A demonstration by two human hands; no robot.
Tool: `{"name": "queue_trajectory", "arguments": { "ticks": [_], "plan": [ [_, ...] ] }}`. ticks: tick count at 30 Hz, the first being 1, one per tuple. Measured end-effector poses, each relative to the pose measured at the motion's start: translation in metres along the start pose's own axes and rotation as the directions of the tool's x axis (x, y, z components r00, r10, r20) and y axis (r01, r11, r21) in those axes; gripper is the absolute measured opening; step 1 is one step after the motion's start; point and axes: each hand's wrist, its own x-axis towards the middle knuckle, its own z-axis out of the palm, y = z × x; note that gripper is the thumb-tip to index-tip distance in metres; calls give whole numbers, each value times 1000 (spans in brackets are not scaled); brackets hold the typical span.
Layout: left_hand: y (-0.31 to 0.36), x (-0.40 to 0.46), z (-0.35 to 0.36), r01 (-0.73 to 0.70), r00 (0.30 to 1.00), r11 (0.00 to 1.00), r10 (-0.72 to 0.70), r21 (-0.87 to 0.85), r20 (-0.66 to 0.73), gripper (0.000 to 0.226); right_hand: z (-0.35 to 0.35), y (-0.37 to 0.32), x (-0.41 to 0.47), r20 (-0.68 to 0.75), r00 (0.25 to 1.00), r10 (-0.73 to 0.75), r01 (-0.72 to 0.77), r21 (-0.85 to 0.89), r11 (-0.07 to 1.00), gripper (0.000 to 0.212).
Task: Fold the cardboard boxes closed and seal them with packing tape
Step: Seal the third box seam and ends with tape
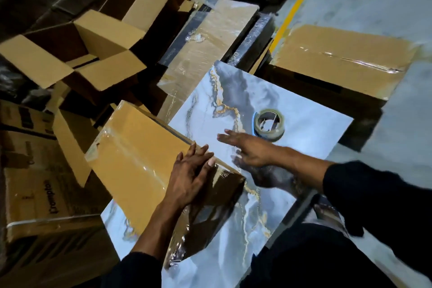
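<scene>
The taped cardboard box [145, 161] lies across the marbled tabletop's [304, 128] left edge, long axis running toward its far-left corner. The tape roll [269, 125] stands further right, just beyond the right hand [247, 149], which hovers empty, fingers spread. The left hand [191, 175] presses flat on the box.

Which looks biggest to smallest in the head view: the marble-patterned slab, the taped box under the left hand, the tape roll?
1. Marble-patterned slab
2. Taped box, though nearness to the camera may enlarge it
3. Tape roll, clearly smallest
</scene>
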Motion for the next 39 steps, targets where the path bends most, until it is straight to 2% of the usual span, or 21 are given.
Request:
{"name": "queue_trajectory", "arguments": {
  "ticks": [2,4,8,11,14,18,23,26,32,35,37,39],
  "plan": [
    [-4,-1,3,-24,1000,1000,24,-7,1,61,27,-24,-17,-122,990,76,-64,100,993,77],
    [-7,-4,5,-49,999,999,49,-14,5,63,54,-46,-27,-200,967,157,-115,204,972,97],
    [-12,-5,12,-76,997,996,75,-38,-11,65,106,-72,-40,-369,905,210,-94,309,946,110],
    [-18,-5,18,-101,995,994,99,-44,-33,67,133,-92,-41,-418,865,277,-154,304,940,117],
    [-20,-2,21,-118,992,992,116,-52,-42,72,149,-102,-34,-452,824,342,-296,171,940,124],
    [-19,-3,24,-112,992,993,109,-43,-56,70,167,-118,-33,-424,798,429,-469,11,883,115],
    [-11,-9,33,-83,988,994,92,74,-123,80,178,-116,-49,-417,816,401,-481,-104,871,120],
    [-6,-11,42,-64,982,979,97,195,-160,86,170,-108,-63,-393,850,351,-407,-67,911,112],
    [10,-16,51,0,991,896,60,445,-121,85,165,-89,-82,-489,825,285,-306,38,951,95],
    [17,-22,56,21,994,877,33,479,-104,78,166,-92,-87,-539,772,336,-343,91,935,85],
    [16,-21,53,-7,998,879,36,478,-52,83,164,-99,-84,-599,724,343,-346,114,931,76],
    [12,-22,40,-32,999,941,44,337,-28,90,159,-107,-75,-647,685,335,-316,151,937,65]
  ]
}}
